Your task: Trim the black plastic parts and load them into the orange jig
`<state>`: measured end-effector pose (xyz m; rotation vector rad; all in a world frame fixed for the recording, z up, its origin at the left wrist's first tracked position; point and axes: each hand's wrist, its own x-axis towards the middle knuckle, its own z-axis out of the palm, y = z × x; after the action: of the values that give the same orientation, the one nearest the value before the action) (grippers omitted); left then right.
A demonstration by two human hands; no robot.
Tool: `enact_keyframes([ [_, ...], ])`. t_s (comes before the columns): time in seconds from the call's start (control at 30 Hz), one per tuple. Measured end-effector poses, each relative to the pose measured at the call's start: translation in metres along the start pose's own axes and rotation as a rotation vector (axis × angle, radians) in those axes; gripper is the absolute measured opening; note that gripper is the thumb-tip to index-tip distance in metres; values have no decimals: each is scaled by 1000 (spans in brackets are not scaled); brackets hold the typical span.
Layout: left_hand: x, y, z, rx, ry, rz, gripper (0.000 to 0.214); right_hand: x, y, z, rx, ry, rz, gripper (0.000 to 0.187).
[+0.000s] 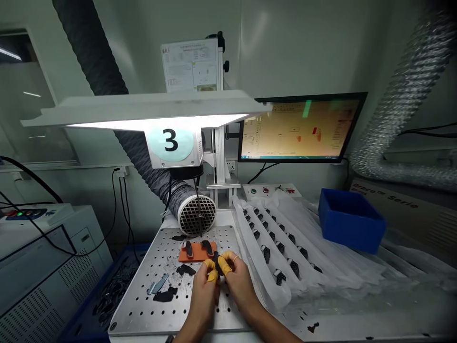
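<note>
My left hand [204, 286] and my right hand [240, 281] meet over the perforated metal plate [143, 305], both wearing orange finger cots. Together their fingertips pinch a small black part [216, 263] between them. Just beyond the fingers lies an orange fixture [197, 252] carrying two black parts. A few loose black pieces [166, 294] and a small grey strip [158, 284] lie on the plate to the left of my hands.
A laser head marked "3" [171, 141] hangs above the plate with a round extraction duct [197, 215] behind. White plastic bags [274, 247] with rows of black parts lie to the right, beside a blue bin [352, 219]. A monitor [300, 128] stands behind; a blue tray [110, 290] of parts sits left.
</note>
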<state>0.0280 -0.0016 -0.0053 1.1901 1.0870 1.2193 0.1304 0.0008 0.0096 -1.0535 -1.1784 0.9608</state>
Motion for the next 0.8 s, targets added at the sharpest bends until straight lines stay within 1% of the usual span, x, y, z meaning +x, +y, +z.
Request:
enact_keyframes([
  [0.1, -3, 7, 1, -51, 12, -23, 12, 2, -2, 0, 107, 17, 71, 17],
  [0.23, -5, 11, 0, -98, 12, -49, 17, 4, -2, 1, 157, 15, 110, 23],
  [0.47, -4, 13, 2, -160, 34, -89, 25, 4, -1, 0, 193, 4, 129, 17],
  [0.63, -4, 18, 4, -174, -1, -77, 22, 3, 1, 0, 180, 11, 122, 16],
  [0.73, -4, 16, 4, -182, -1, -84, 24, 2, 1, 1, 190, 26, 101, 14],
  [0.8, -5, 14, 4, -192, 4, -93, 28, 1, -1, 1, 188, 27, 102, 10],
])
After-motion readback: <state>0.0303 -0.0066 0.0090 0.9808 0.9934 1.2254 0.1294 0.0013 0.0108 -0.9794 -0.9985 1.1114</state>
